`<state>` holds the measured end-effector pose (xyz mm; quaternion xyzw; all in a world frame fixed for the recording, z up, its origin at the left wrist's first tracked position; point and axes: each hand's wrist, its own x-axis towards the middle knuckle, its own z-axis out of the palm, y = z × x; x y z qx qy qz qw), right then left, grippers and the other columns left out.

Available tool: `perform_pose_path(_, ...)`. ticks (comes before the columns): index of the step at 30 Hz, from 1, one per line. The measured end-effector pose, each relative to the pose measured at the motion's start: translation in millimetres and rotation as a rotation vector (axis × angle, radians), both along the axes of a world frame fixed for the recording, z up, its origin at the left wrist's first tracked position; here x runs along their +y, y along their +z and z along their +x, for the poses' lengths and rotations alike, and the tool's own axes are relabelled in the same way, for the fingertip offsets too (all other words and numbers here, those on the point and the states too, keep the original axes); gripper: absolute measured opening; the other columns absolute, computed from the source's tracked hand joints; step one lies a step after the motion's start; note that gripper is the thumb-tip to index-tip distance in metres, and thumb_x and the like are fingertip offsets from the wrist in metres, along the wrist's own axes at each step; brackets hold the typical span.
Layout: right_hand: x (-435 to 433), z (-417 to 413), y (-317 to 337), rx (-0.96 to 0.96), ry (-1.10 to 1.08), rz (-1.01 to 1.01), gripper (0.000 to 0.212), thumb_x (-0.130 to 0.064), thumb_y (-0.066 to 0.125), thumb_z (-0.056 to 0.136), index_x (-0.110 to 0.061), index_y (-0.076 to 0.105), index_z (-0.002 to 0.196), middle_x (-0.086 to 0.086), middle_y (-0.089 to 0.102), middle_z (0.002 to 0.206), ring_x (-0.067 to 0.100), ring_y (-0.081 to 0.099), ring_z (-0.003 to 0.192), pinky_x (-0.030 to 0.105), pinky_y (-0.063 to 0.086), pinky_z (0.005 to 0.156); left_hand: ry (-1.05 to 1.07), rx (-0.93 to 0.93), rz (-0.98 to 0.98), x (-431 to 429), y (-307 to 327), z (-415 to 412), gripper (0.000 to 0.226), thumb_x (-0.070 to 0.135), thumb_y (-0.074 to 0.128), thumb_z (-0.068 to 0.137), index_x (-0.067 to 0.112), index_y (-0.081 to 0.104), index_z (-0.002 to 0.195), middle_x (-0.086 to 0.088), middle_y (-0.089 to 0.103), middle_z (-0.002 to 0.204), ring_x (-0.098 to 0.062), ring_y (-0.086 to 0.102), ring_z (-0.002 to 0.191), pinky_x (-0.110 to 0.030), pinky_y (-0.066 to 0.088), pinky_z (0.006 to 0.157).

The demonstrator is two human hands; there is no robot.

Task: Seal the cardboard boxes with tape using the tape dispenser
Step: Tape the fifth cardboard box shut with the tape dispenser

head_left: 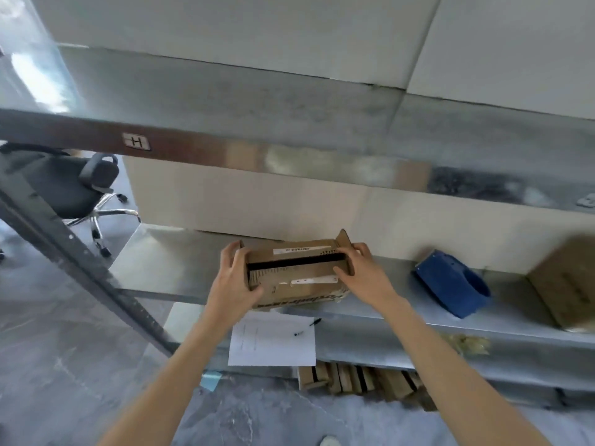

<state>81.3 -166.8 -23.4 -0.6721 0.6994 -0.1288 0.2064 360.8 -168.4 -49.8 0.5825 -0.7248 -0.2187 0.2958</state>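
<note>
A small brown cardboard box (296,275) rests on the metal shelf (180,265) in front of me. Its two long top flaps nearly meet, with a dark gap between them, and the right end flap sticks up. My left hand (235,278) grips the box's left end, fingers over the top edge. My right hand (360,272) presses on the right end, fingers on the flaps. The blue tape dispenser (454,283) lies on the same shelf to the right, an arm's width from the box, untouched.
Another cardboard box (566,284) stands at the far right of the shelf. A paper sheet (273,339) with a pen lies on the lower shelf, with flattened cartons (360,378) beneath. An upper shelf beam (225,149) hangs overhead. An office chair (74,185) stands at the left.
</note>
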Motion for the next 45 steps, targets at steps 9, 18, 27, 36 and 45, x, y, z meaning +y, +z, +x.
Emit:
perform_pose_path(9, 24.9, -112.8, -4.5, 0.071, -0.055, 0.015, 0.033, -0.029, 0.062, 0.096, -0.014, 0.062, 0.125, 0.007, 0.04, 0.134, 0.025, 0.058, 0.104, 0.024, 0.042, 0.081, -0.026, 0.027, 0.04, -7.2, 2.3, -120.1, 0.066, 0.031, 0.076, 0.082, 0.013, 0.046, 0.138, 0.0, 0.029, 0.154, -0.025, 0.056, 0.12, -0.033, 0.05, 0.09)
perform_pose_path(18, 23.6, -141.6, -7.4, -0.147, -0.105, -0.012, 0.016, -0.033, 0.062, 0.095, -0.017, 0.061, 0.094, -0.001, 0.048, 0.115, 0.004, 0.051, 0.08, 0.009, 0.038, 0.066, 0.067, 0.034, 0.052, -7.0, 4.5, -158.3, 0.047, 0.038, 0.066, 0.091, 0.017, 0.053, 0.13, 0.008, 0.034, 0.154, -0.018, 0.051, 0.125, -0.025, 0.041, 0.081)
perform_pose_path(27, 27.7, -137.2, -3.5, -0.358, -0.214, -0.063, 0.034, -0.03, 0.061, 0.096, -0.011, 0.048, 0.071, -0.004, 0.047, 0.084, 0.014, 0.046, 0.074, 0.017, 0.035, 0.064, 0.095, 0.032, 0.028, -12.4, 2.3, -161.6, 0.041, 0.026, 0.07, 0.087, 0.013, 0.057, 0.124, 0.005, 0.041, 0.145, -0.021, 0.059, 0.11, -0.027, 0.044, 0.073)
perform_pose_path(36, 27.0, -143.6, -0.9, -0.219, -0.068, 0.065, 0.014, -0.029, 0.062, 0.096, -0.021, 0.071, 0.103, 0.0, 0.034, 0.152, 0.018, 0.042, 0.132, 0.02, 0.031, 0.095, -0.02, 0.184, 0.045, -2.2, -6.0, -145.9, 0.063, 0.029, 0.079, 0.082, 0.024, 0.049, 0.137, 0.012, 0.035, 0.151, 0.003, 0.038, 0.123, -0.023, 0.039, 0.099)
perform_pose_path(45, 36.1, -146.0, 3.4, -0.213, -0.024, 0.022, 0.042, -0.026, 0.064, 0.096, -0.034, 0.054, 0.136, -0.005, 0.015, 0.163, 0.016, 0.026, 0.147, 0.017, 0.021, 0.103, -0.143, 0.176, 0.04, 3.4, -12.2, -135.1, 0.082, 0.034, 0.084, 0.075, 0.032, 0.039, 0.144, 0.023, 0.021, 0.154, -0.001, 0.037, 0.135, -0.037, 0.048, 0.106)
